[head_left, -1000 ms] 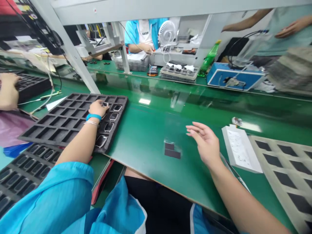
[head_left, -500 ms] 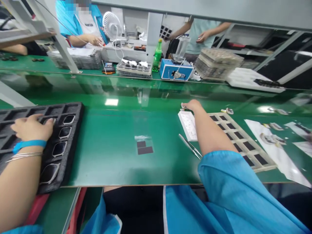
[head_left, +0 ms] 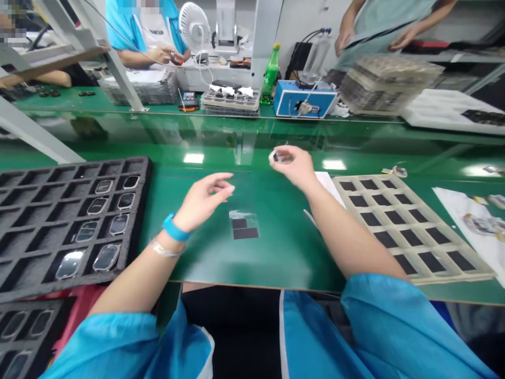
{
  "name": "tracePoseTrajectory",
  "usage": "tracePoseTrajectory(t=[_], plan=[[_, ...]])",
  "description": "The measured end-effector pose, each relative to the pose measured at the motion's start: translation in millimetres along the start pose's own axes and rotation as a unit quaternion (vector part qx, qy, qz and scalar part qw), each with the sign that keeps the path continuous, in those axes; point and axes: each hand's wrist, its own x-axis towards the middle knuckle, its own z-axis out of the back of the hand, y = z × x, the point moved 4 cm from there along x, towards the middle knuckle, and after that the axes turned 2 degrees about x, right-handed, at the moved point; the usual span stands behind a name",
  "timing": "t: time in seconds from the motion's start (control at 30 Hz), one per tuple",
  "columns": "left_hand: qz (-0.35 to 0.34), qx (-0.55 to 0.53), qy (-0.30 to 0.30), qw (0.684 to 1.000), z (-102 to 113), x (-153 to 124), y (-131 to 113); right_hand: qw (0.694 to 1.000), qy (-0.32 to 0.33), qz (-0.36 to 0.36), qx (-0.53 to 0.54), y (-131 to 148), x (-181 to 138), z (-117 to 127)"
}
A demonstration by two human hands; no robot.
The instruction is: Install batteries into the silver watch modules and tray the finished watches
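Observation:
My right hand (head_left: 294, 164) is raised over the green table, thumb and fingers pinched round a small dark-and-white piece (head_left: 275, 156); its kind is too small to make out. Left of it, my left hand (head_left: 205, 200) hovers with fingers apart and nothing in them. Beneath and between the hands lies a clear film (head_left: 238, 215) with dark rectangular pieces (head_left: 245, 233). Under my right forearm, a white tray (head_left: 329, 185) and the tip of tweezers (head_left: 310, 215) show, mostly hidden. At left, a black foam tray (head_left: 37, 237) holds several square watch cases (head_left: 106, 257).
A cream compartment tray (head_left: 394, 217) with dark rectangles stands at right, beside white paper (head_left: 465, 231) with small parts. A second foam tray (head_left: 29, 337) sits lower left. Beyond the table are a green bottle (head_left: 271, 73), a blue machine (head_left: 303, 100), stacked trays (head_left: 386, 84) and two people.
My left hand has left the foam tray and moved right, over the table. My right hand has lifted off the white tray and come left, carrying the small piece. The view has shifted.

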Motion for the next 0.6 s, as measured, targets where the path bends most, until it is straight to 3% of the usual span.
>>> tracePoseTrajectory(t=[0.13, 0.23, 0.37, 0.6], plan=[[0.055, -0.202, 0.061, 0.976, -41, 13, 34, 0.989, 0.051, 0.04, 0.133, 40, -77, -27], [0.09, -0.284, 0.089, 0.951, -52, 7, 47, 0.987, 0.06, 0.049, 0.142, 51, -112, -34], [0.116, -0.335, 0.088, 0.931, -48, 0, 52, 0.978, 0.092, 0.046, 0.181, 46, -120, -34], [0.123, -0.36, 0.087, 0.921, -48, 2, 52, 0.982, 0.073, 0.059, 0.166, 40, -119, -36]])
